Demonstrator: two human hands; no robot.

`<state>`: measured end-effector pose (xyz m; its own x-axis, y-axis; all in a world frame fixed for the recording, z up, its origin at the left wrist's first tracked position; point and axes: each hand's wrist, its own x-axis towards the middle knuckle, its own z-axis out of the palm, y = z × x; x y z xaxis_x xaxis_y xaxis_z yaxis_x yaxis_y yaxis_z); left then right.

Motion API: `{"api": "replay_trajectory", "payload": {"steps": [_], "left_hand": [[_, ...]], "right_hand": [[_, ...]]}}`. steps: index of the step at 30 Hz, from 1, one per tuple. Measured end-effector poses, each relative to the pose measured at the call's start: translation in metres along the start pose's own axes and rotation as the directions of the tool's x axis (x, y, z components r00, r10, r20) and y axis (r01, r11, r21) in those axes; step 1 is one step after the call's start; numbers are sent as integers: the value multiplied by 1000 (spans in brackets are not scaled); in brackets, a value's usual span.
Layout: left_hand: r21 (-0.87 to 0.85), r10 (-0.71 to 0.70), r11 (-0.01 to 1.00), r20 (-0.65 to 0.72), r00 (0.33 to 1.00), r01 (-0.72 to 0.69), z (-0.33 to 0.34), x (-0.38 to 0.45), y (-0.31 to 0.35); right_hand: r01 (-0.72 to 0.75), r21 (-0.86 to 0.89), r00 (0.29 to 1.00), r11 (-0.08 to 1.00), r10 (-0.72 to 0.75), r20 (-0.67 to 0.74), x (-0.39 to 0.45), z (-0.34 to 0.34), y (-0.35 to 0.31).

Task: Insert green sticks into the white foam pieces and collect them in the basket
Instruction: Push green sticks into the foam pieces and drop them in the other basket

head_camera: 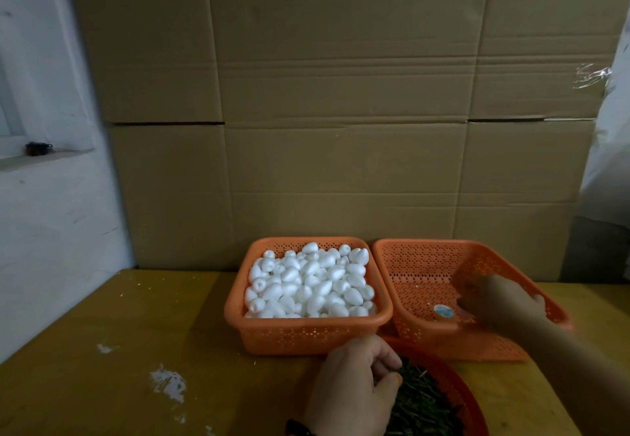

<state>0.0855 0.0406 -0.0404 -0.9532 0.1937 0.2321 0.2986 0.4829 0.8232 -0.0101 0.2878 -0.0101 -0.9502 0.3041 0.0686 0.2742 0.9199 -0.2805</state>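
Note:
An orange basket (238,312) at the table's middle is heaped with white foam pieces (308,285). To its right an orange basket (426,265) with nothing in it but a sticker leans tilted toward me. My right hand (501,302) reaches into it, fingers bent down toward its floor; what they hold is hidden. A red round basket (467,398) at the near edge holds a pile of green sticks (422,405). My left hand (354,388) sits at the pile's left edge, thumb and curled fingers pinching at the sticks.
A wall of cardboard boxes (341,111) stands right behind the baskets. The yellow-brown table (119,350) carries white smears and foam crumbs on its left half. A white wall with a ledge runs along the left.

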Motion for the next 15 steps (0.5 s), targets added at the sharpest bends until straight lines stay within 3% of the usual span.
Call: {"api": "replay_trajectory", "payload": {"steps": [3,5,7,9,12,15], "left_hand": [[28,37,999,-10,999,-37,-4,1,-2],[52,65,997,-22,998,-63,-10,5,-4],[82,85,993,-49,995,-81,-20,14,-4],[134,91,988,-109,990,-76,-32,32,-6],[324,70,946,-218,973,5,-47,63,-14],[486,1,870,-180,984,88,-51,92,-30]], "right_hand": [[65,51,972,997,-52,-227,-13,-1,-7],[218,130,898,967,-146,-415,-31,-2,-14],[372,203,830,906,-227,-510,-56,-4,-22],[453,198,822,869,-322,-469,-83,-6,-26],[498,150,865,854,-478,-153,-115,-1,-33],[579,109,806,808,-587,73,-128,13,-40]]}}
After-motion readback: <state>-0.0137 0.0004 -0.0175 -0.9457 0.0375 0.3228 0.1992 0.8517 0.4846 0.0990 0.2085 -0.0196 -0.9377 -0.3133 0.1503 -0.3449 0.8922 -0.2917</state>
